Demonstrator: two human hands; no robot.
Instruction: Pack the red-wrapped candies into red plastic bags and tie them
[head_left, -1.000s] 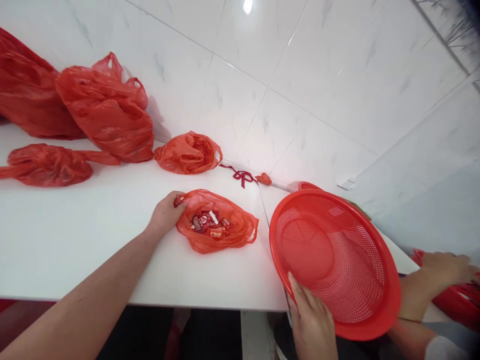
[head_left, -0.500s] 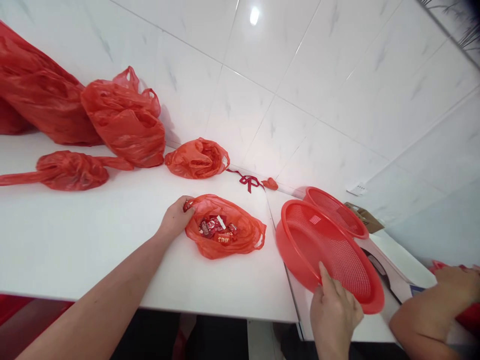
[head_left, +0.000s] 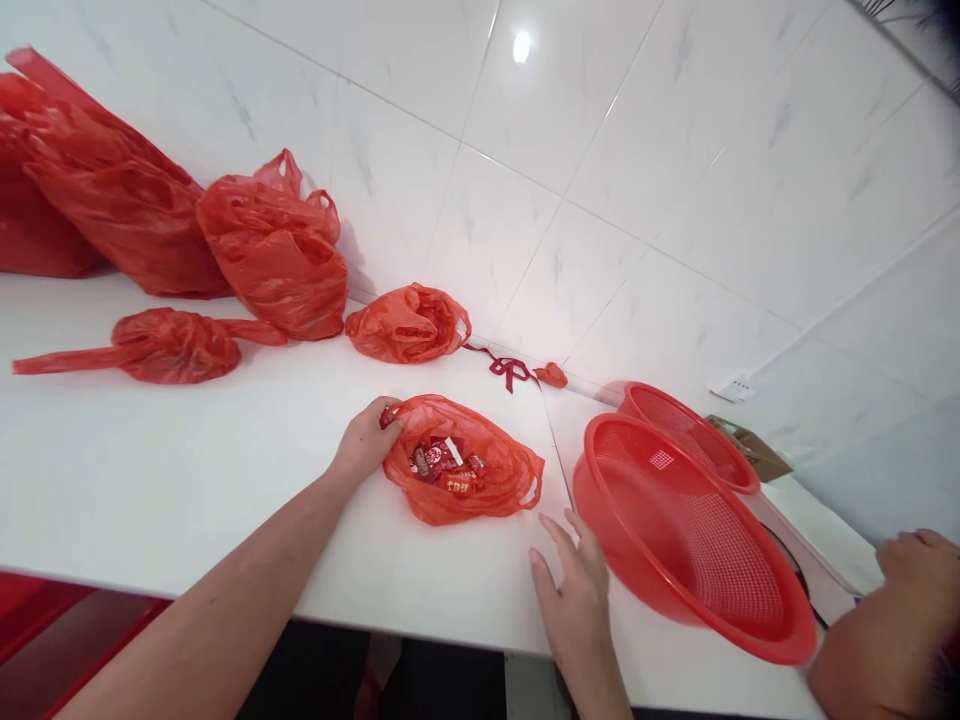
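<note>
A red plastic bag lies with its mouth wide on the white table, and small wrapped sweets show inside it. My left hand pinches the bag's left handle end between thumb and fingers. Just right of the bag, my right hand hovers with its fingers spread and nothing in them. A large red plastic basket with a perforated side stands beside that hand, apart from it and tilted.
Full red bags stand along the wall at the left, near a knotted red bag. Another red bag and a dark red ribbon lie at the back. A second basket, a cardboard box and another person's arm are at right.
My right hand has let go of the basket's rim and moved left toward the bag, its fingers spreading. My left hand still holds the bag. The view has shifted slightly.
</note>
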